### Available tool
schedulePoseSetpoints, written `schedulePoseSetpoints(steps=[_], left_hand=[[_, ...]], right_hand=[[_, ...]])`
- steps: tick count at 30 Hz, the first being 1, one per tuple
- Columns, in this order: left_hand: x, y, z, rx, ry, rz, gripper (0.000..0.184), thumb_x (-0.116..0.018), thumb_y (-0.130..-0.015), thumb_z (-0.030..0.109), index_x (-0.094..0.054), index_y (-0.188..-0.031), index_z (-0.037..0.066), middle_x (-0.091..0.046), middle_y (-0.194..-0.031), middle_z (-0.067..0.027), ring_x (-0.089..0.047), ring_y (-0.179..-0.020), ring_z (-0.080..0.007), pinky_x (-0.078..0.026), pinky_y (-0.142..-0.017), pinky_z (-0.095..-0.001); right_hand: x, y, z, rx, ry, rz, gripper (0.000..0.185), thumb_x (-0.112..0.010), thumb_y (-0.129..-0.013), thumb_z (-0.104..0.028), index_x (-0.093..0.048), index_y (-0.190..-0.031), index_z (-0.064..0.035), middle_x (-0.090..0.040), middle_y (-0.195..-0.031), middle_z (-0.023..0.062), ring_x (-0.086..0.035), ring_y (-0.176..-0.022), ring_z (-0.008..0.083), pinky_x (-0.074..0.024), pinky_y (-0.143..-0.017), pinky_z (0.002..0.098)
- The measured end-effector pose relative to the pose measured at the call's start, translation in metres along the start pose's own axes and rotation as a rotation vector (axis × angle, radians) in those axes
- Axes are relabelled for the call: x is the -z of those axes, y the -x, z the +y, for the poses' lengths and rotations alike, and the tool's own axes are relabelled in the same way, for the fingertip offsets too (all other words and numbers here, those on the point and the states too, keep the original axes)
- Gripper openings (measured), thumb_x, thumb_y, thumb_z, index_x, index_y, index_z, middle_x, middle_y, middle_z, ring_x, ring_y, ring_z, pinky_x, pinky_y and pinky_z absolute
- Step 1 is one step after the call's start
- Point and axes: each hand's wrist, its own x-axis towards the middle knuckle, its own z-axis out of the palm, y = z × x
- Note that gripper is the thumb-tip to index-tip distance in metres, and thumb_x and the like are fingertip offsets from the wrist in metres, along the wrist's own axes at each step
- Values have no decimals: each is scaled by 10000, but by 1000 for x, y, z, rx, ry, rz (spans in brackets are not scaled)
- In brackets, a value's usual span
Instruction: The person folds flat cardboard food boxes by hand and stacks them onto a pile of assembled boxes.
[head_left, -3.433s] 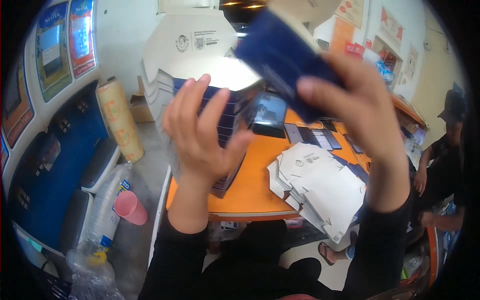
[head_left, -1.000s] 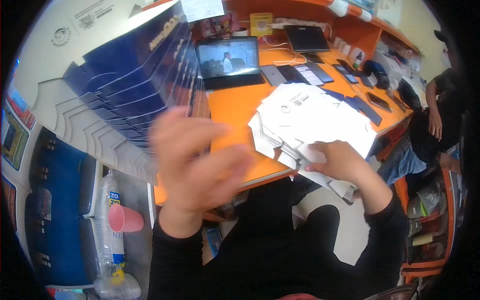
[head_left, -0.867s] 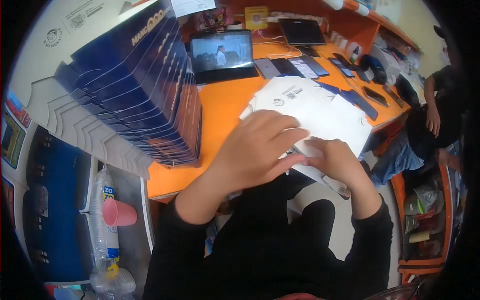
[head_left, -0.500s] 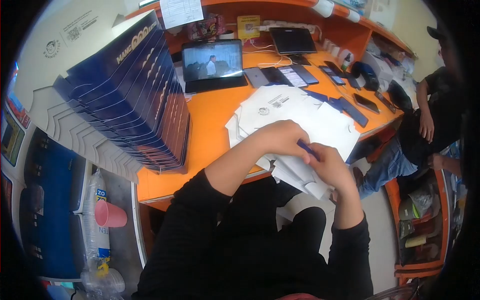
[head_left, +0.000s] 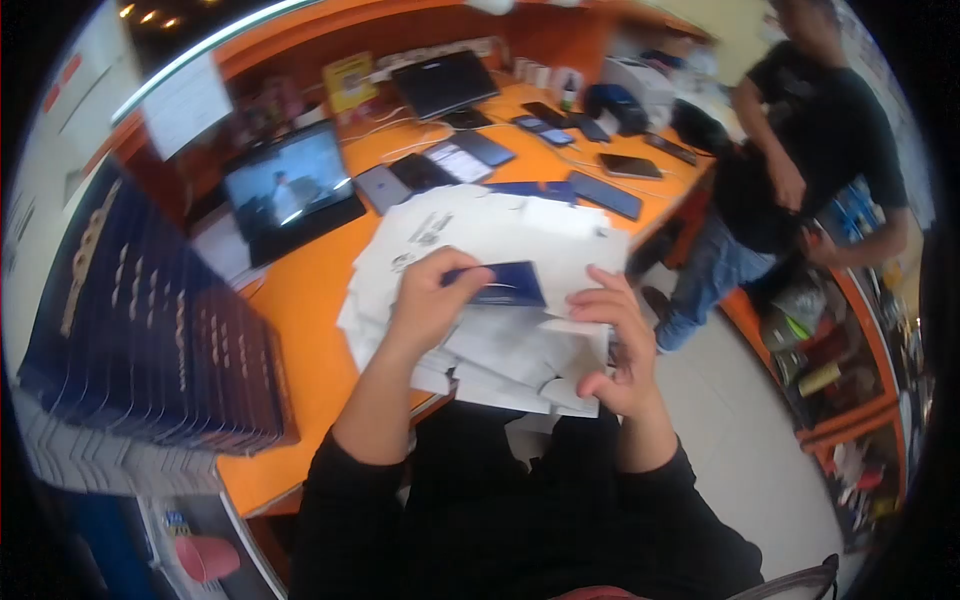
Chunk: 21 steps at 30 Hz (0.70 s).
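Observation:
White cardboard box blanks (head_left: 400, 305) lie in a loose pile before me, some with black print. My left hand (head_left: 432, 290) pinches a dark blue printed flap (head_left: 510, 285) of a top blank between thumb and fingers. Just right of it, my right hand (head_left: 622, 340) is open, its fingers and thumb spread around the blank's right edge. Whether those fingers touch the white card is unclear. A tall stack of dark blue folded boxes (head_left: 150, 310) with printed lettering stands to the left.
On the orange table (head_left: 300, 340) stand a screen playing a video (head_left: 290, 185) and a dark tablet (head_left: 445, 85). Several phones (head_left: 605, 195) lie behind the pile. A person in black (head_left: 825, 130) is at the right, near an orange shelf (head_left: 850, 425). A pink cup (head_left: 207, 557) sits lower left.
My hands have drawn apart; the left keeps the blue flap, now in plain sight, while the right has opened. The view has turned to the right.

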Motion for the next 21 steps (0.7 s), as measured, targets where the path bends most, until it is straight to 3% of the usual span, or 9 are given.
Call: schedulePoseSetpoints(steps=[2,5,8,12,15,16,19,20,21], left_hand=[[0,1,2,83,69,13,83,-681,-881,82,-674,-882,-1,-641,-812,-25,-581,-807,-102,-448,-731,-250],[-4,6,8,118,63,-29,83,-644,-906,71,-655,-878,-6,-627,-819,-23,-566,-803,-101,-438,-734,-241],[-12,10,12,35,45,-67,92,-630,-910,69,-647,-861,-7,-613,-810,-33,-558,-788,-111,-432,-732,-238],[-10,12,9,-47,47,-86,78,-626,-897,53,-648,-851,-6,-593,-782,-45,-558,-761,-130,-429,-713,-242],[-12,15,15,-112,21,-123,63,-632,-877,39,-656,-838,-5,-595,-777,-50,-559,-732,-140,-427,-678,-247],[-13,16,17,-144,6,-147,59,-635,-870,35,-659,-833,-4,-599,-779,-52,-559,-721,-143,-426,-665,-249],[-15,18,21,-245,-13,-113,59,-641,-853,28,-666,-808,-1,-606,-777,-63,-562,-683,-151,-425,-622,-253],[-13,19,22,-304,16,-96,67,-647,-855,36,-666,-801,1,-606,-767,-64,-563,-673,-151,-424,-615,-252],[-10,20,22,-368,46,-77,76,-654,-858,43,-667,-794,3,-606,-757,-66,-563,-663,-150,-424,-608,-251]], right_hand=[[-8,1,8,42,27,162,274,-832,-704,-272,-686,-849,-91,-703,-937,26,-629,-970,272,-346,-1040,500],[-27,-9,-1,-98,18,398,176,-803,-703,-135,-692,-836,-108,-671,-856,29,-603,-815,237,-412,-860,396],[-30,-34,-20,36,376,320,162,-784,-710,-92,-693,-839,-125,-616,-830,29,-563,-779,228,-370,-713,350],[-31,-38,-35,27,436,132,201,-811,-674,-110,-727,-848,-163,-591,-899,10,-545,-850,211,-373,-744,355],[-26,-40,-40,155,430,12,204,-816,-669,-131,-727,-849,-170,-596,-926,6,-549,-892,226,-379,-756,363],[-33,-33,-36,133,478,-32,180,-813,-696,-187,-732,-857,-179,-618,-1038,6,-531,-1038,259,-376,-854,384],[-26,-32,-38,117,464,86,216,-804,-722,-314,-748,-884,-182,-590,-1227,67,-459,-1204,298,-322,-981,391],[-22,-27,-36,60,489,139,428,-715,-824,-405,-677,-1161,-145,-487,-1410,134,-304,-1377,353,-225,-1103,457],[-21,-28,-29,2,338,365,490,-684,-848,-400,-613,-1239,-112,-470,-1424,150,-277,-1394,353,-215,-1115,457]])
